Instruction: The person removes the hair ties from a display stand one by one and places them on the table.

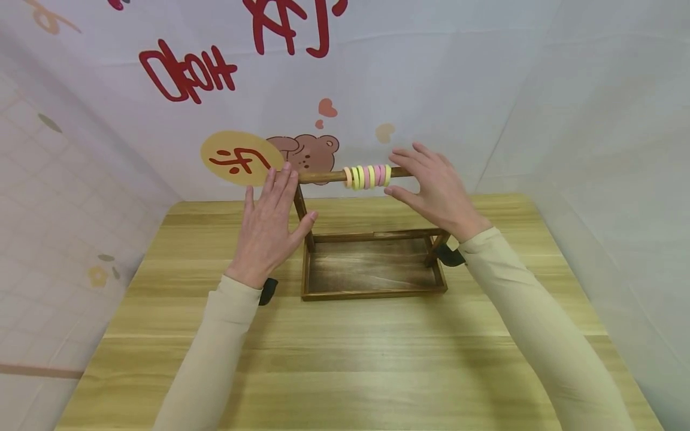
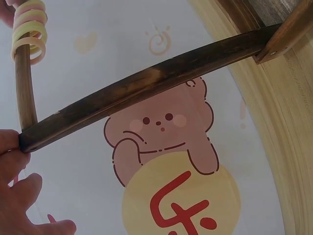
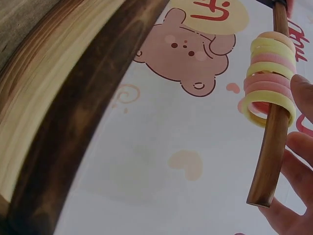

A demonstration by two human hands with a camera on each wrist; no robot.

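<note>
A dark wooden stand (image 1: 374, 294) has a tray-like base and a raised wooden rod (image 1: 323, 177). Several pastel hair ties (image 1: 369, 177), in yellow, pink and peach, sit side by side around the rod. My left hand (image 1: 269, 230) reaches to the rod's left end, fingers straight and fingertips right at it. Over on the other side, my right hand (image 1: 433, 191) is beside the outermost yellow hair tie, thumb below the rod and fingers above it in the head view. The right wrist view shows the rod's bare end (image 3: 259, 201) beside these loosely bent fingers.
The stand rests on a wood-grain table (image 1: 345, 365). Behind it hangs a pale backdrop (image 1: 431, 66) with red lettering and a bear print (image 1: 309, 154). Pale wall sheets (image 1: 604, 179) flank both sides. A dark strap piece (image 1: 450, 256) shows below the right wrist.
</note>
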